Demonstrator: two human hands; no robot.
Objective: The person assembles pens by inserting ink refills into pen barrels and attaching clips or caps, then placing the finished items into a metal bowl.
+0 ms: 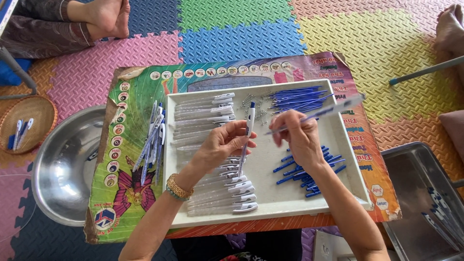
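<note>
Looking down through the head camera, I saw my left hand (220, 145) with its grip clenched around a white plastic pen barrel with a blue tip (247, 133), held upright over the shallow white rectangular tray (270, 195), apparently so its open end faced the other hand. My right hand (298, 137) pinched a thin blue-and-clear ink refill (323, 112) between the fingertips, angled up and to the right, its near end close to the barrel but not yet touching it as far as I could tell. The tray sat on a colourful printed cardboard sheet (130, 193) laid over the foam puzzle-mat floor (241, 38); there was no desk. Parts lay sorted inside the tray, seemingly for easy reach: a row of white pen barrels (220, 191) along the left, a bundle of blue refills (297, 99) at the top, small metal springs (253, 106) beside them, and short blue pen parts (309, 174) at the right. Finished-looking pens (153, 137) were piled just outside the tray on the cardboard. A round steel bowl (63, 164) sat to the left, a metal tray (425, 193) to the right, and a woven basket (26, 121) further left.
</note>
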